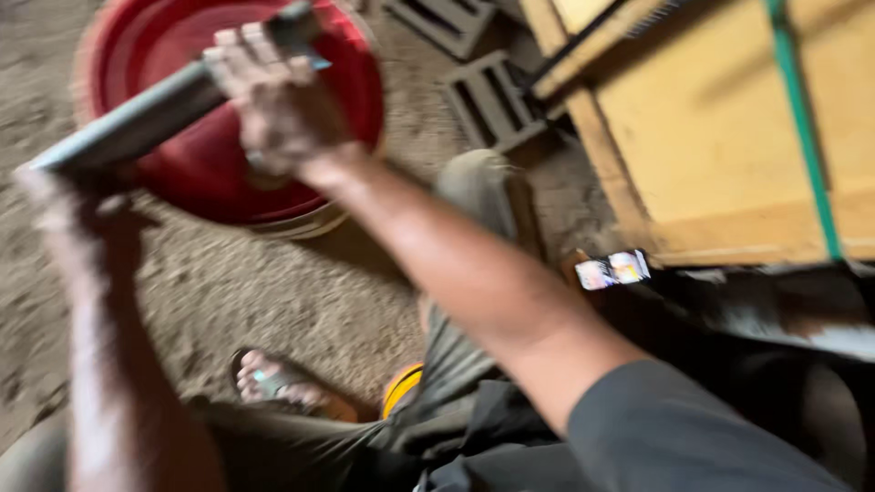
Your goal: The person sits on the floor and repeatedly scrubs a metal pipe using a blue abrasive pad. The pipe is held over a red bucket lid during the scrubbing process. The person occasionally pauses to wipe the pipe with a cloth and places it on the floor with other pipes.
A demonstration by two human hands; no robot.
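Grey metal, one long flat bar [173, 105], lies slantwise across the view, held at both ends above one red basin [228, 173] that sits on the sandy ground. Two hands are on the bar. The right hand [273, 100] is closed around the bar's upper end, fingers [239, 50] wrapped over the top edge, directly over the basin's middle. The left hand [77, 196] is at the bar's lower end, just outside the basin's left rim; motion blur hides its fingers, so how tightly it closes cannot be told, though it touches the bar from beneath.

Beyond the basin's far right side lie two grey hollow blocks [488, 96], one behind the other. Right of the basin stands one yellow wooden box [720, 146] with one green strap [807, 137] running down it. Near the box's lower left corner rests one lit phone [612, 270]. Below the basin, toward the viewer, one foot in a sandal [278, 383] rests on the ground, beside one small orange object [401, 387] that is partly hidden.
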